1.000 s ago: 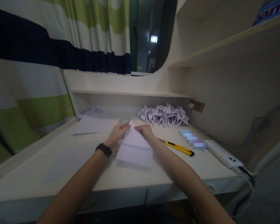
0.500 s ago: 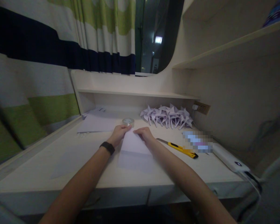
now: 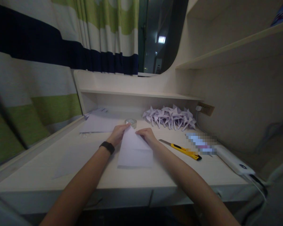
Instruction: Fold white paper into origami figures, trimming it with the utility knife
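Observation:
A white sheet of paper (image 3: 136,153) with a crease across it lies between my hands, its far end narrowing to a folded point. My left hand (image 3: 118,133), with a dark band on the wrist, pinches the paper near that point. On the right edge, my right hand (image 3: 146,135) grips the paper between thumb and fingers. Just beyond the point sits a roll of clear tape (image 3: 131,121). To the right of my right hand lies a yellow utility knife (image 3: 182,149) with its blade out.
Several paper pinwheels (image 3: 169,116) are heaped at the back. A stack of white paper (image 3: 99,122) lies back left, with a loose sheet (image 3: 72,160) nearer me. At right are a blurred-out item (image 3: 200,143) and a white power strip (image 3: 235,161) with cables. A shelf (image 3: 136,93) spans the back.
The near part of the paper has come into clearer shape, its lower edge slightly farther from me. My left hand has shifted slightly, still on the paper. The view has moved a little.

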{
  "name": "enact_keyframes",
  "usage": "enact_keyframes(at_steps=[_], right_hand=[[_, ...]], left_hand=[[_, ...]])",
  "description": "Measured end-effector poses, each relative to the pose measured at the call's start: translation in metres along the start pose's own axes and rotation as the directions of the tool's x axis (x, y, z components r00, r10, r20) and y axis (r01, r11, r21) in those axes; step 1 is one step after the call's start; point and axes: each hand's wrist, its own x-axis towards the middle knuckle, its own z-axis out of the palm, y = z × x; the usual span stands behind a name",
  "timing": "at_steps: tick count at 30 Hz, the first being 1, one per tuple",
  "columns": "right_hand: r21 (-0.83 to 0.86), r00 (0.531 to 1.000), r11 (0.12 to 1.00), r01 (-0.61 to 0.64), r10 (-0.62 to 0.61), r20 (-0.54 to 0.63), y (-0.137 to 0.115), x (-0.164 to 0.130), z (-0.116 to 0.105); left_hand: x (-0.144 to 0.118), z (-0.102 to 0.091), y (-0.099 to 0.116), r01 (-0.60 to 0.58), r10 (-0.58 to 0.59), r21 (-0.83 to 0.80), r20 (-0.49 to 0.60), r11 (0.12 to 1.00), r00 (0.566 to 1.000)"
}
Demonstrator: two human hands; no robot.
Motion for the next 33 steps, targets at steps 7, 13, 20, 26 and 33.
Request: enact_keyframes(at_steps=[7, 13, 20, 26, 33], right_hand=[[-0.016, 1.000, 1.000, -0.021, 0.021, 0.002, -0.003, -0.008, 0.004], [-0.030, 0.999, 0.999, -0.034, 0.034, 0.014, -0.006, -0.009, 0.003], [-0.067, 0.998, 0.997, -0.022, 0.025, 0.051, -0.007, -0.008, -0.002], [-0.110, 0.992, 0.994, -0.026, 0.040, 0.123, -0.008, -0.002, -0.014], [-0.207, 0.949, 0.978, -0.004, 0.069, 0.307, -0.017, 0.000, -0.031]], left_hand=[[0.002, -0.002, 0.000, -0.048, 0.057, 0.167, -0.053, 0.985, 0.997], [0.022, -0.017, -0.003, -0.134, 0.181, 0.295, -0.138, 0.946, 0.974], [0.033, -0.030, -0.007, -0.204, 0.291, 0.413, -0.161, 0.888, 0.943], [0.034, -0.044, -0.002, -0.257, 0.383, 0.438, -0.226, 0.861, 0.896], [0.035, -0.049, -0.002, -0.264, 0.407, 0.447, -0.260, 0.855, 0.876]])
